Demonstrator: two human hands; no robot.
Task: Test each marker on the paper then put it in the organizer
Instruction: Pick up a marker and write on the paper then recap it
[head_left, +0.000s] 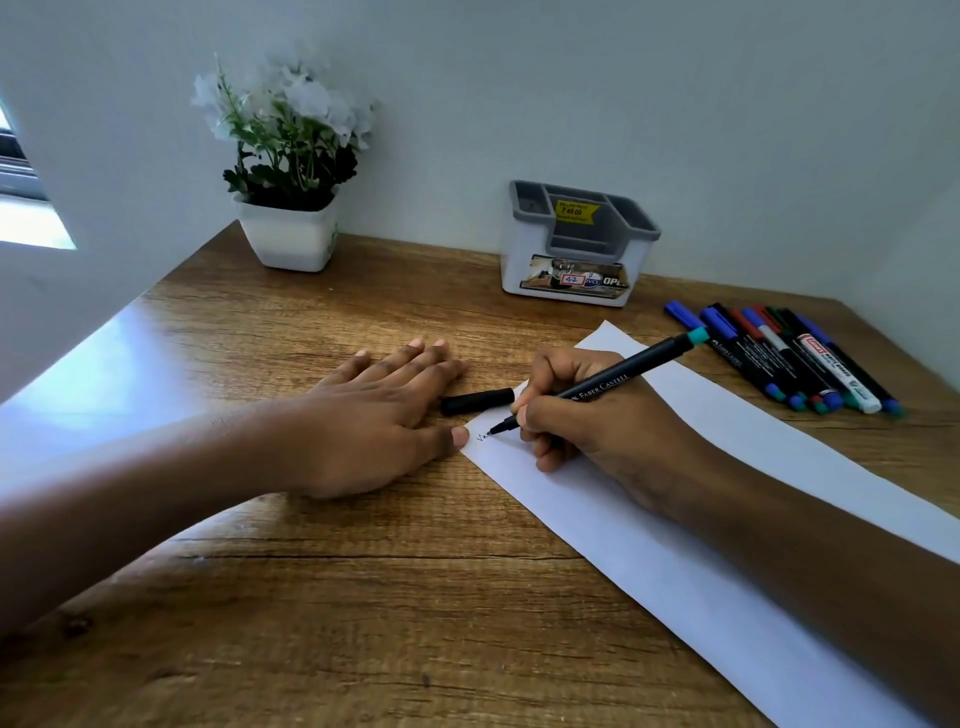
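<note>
- Nearest the camera, the wooden desk (363, 597) carries a long white paper (649, 545) that runs diagonally from the lower right toward the middle.
- On the paper's far corner, the right hand (587, 415) pinches a black marker (613, 382) with curled fingers and thumb; its tip touches the sheet beside a small dark scribble (483, 437), and its teal end points up and right.
- Just left of it, the left hand (379, 415) lies flat on the desk, fingers straight and slightly spread, thumb tip at the paper's edge.
- Between the two hands a black cap (477, 401) lies on the wood, touching the paper's corner.
- Farther right, a row of capped markers (789, 358) lies side by side on the desk, past the paper.
- Against the wall stands the white and grey organizer (576, 244), its visible compartments holding no marker.
- Left of it, at the back, sits a white potted plant (288, 171) with pale flowers.
</note>
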